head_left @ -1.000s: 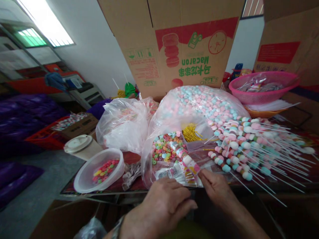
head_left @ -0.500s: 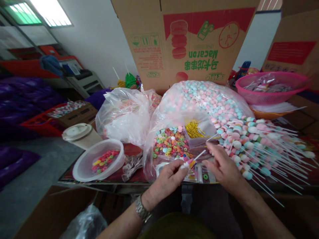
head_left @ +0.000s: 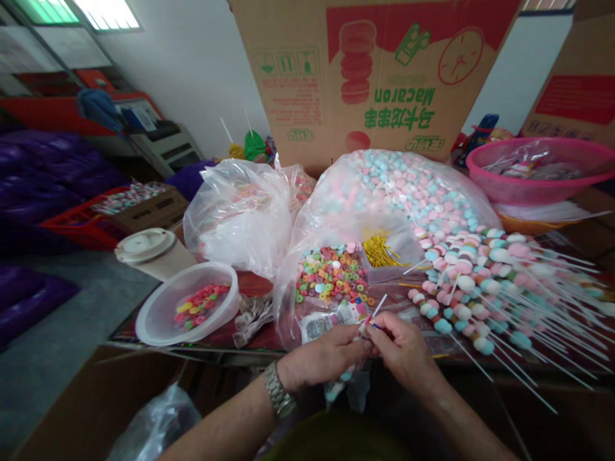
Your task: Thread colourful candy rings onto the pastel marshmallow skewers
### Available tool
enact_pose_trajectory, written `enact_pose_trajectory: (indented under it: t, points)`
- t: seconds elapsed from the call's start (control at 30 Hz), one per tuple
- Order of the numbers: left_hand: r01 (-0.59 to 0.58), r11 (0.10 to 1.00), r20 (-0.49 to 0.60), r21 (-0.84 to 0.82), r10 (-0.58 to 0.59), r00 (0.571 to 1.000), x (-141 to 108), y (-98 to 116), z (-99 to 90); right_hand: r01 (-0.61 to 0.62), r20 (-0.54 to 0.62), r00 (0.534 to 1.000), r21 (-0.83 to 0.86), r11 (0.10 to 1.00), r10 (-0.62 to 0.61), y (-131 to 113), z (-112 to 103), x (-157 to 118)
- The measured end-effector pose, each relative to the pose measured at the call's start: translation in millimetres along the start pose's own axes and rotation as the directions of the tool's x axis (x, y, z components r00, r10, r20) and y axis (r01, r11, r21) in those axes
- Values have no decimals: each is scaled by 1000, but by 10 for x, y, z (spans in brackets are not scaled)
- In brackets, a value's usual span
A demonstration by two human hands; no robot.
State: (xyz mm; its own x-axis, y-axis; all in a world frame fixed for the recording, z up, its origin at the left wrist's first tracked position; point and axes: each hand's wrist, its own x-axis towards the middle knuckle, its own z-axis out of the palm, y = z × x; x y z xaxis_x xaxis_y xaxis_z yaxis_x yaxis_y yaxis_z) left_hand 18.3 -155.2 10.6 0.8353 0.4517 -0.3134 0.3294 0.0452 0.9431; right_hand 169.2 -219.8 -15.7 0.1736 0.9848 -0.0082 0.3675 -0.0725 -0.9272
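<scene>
Wrapped marshmallow skewer [head_left: 339, 386] was in both hands, just off the table's [head_left: 250, 282] front edge, its bagged end hanging tilted below the fingers & its white stick [head_left: 379, 305] poking up past them. L hand [head_left: 323, 358], w/ a metal watch [head_left: 278, 390] at the wrist, was clenched round the gathered plastic; R hand [head_left: 406, 355] pinched the same neck, fingertips touching the L ones. Some pink & blue showed btwn the fingers, too small to ID.

Right behind the hands lay printed wrappers [head_left: 319, 324], then loose ring candies [head_left: 331, 275] in the mouth of a big clear bag [head_left: 307, 234] of pink, blue & white marshmallows [head_left: 408, 186]. Gold twist ties [head_left: 381, 250] sat in a plastic tub [head_left: 384, 275] beside the rings.

On the R, unwrapped marshmallow skewers [head_left: 485, 282] were piled, sticks mostly pointing R; behind them, a pink basket [head_left: 538, 187] w/ bagged items. To the L: crumpled gray cloth [head_left: 254, 318], a translucent bowl [head_left: 154, 320] w/ a few more rings, a lidded cup [head_left: 158, 256] leaning next to it & another clear bag [head_left: 235, 230]. Macaron carton [head_left: 298, 89] stood at the back, its print upside down.
</scene>
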Motion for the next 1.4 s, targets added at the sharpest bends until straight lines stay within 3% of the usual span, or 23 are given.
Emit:
enact_pose_trajectory:
  t: [0.07, 0.1, 0.17, 0.23, 0.3, 0.33, 0.37, 0.4, 0.47, 0.53, 0.57, 0.63, 0.67, 0.73, 0.8, 0.83, 0.87, 0.9, 0.93, 1.0, 1.1, 1.23, 1.4]
  points:
    - [37, 997, -43, 67, -35, 998, 4, 29, -52, 39, -104, 993, -103, 994, -50, -22, -113, 57]
    - [47, 996, -45, 78, -43, 998, 4, 40, -77, 101, -182, 974, -181, 978, -134, -44, -175, 74]
    - [53, 995, -25, 86, -51, 998, 6, 49, -119, 315, -201, 879, -438, 842, -433, -96, -280, 76]
    - [75, 994, 42, 76, -78, 996, 19, 36, -135, 574, 98, 725, -633, 520, -681, -122, -325, 35]
    - [126, 990, 166, 63, -135, 977, 43, 8, -123, 737, 426, 598, -626, 257, -679, -81, -298, -25]
    - [151, 987, 234, 64, -162, 959, 54, -7, -111, 771, 517, 576, -601, 210, -633, -34, -262, -54]
    - [156, 983, 299, 94, -177, 938, 61, -19, -96, 783, 567, 585, -581, 223, -580, 26, -217, -81]
    - [124, 978, 341, 166, -175, 923, 60, -24, -82, 771, 585, 626, -564, 296, -515, 91, -165, -104]
    - [-35, 898, 309, 439, -114, 944, 31, -10, -59, 633, 558, 757, -495, 595, -341, 206, -48, -146]
    - [-241, 628, 259, 740, 64, 964, -28, 33, -55, 399, 521, 836, -360, 843, -173, 262, 64, -191]
    - [-309, 466, 254, 829, 177, 951, -63, 57, -65, 298, 511, 852, -298, 907, -112, 260, 106, -211]
    - [-381, 248, 278, 891, 367, 888, -127, 85, -102, 209, 510, 857, -229, 951, -66, 195, 128, -222]
    - [-402, 219, 277, 889, 442, 853, -149, 79, -126, 202, 514, 855, -219, 955, -63, 138, 98, -195]
    - [-382, 333, 142, 862, 564, 814, -161, 20, -164, 167, 509, 859, -185, 969, -51, -4, -50, -33]
    - [-303, 611, -150, 732, 578, 802, -123, -90, -167, 167, 428, 903, -247, 955, -47, -147, -279, 299]
    - [-253, 761, -324, 597, 518, 792, -88, -151, -152, 162, 311, 949, -363, 918, -44, -206, -397, 518]
    - [-212, 884, -479, 417, 412, 775, -47, -206, -128, 178, 169, 981, -568, 804, -97, -251, -499, 756]
    - [-184, 961, -588, 207, 272, 762, -5, -251, -100, 194, 140, 981, -753, 629, -135, -279, -578, 997]
    - [-169, 986, -645, -8, 124, 754, 33, -284, -72, 196, 145, 980, -799, 568, -134, -294, -627, 1226]
    - [-152, 921, -636, -358, -121, 762, 82, -309, -35, 226, 201, 974, -850, 476, -104, -292, -650, 1596]
    - [-126, 801, -566, -585, -293, 770, 63, -287, -48, 230, 237, 971, -880, 415, -35, -287, -639, 1854]
    - [-161, 757, -569, -633, -314, 760, 1, -240, -103, 146, 150, 989, -940, 309, -13, -380, -822, 1788]
    - [-195, 680, -488, -707, -269, 830, 103, -170, -34, 45, 59, 997, -965, 259, 43, -433, -1000, 1626]
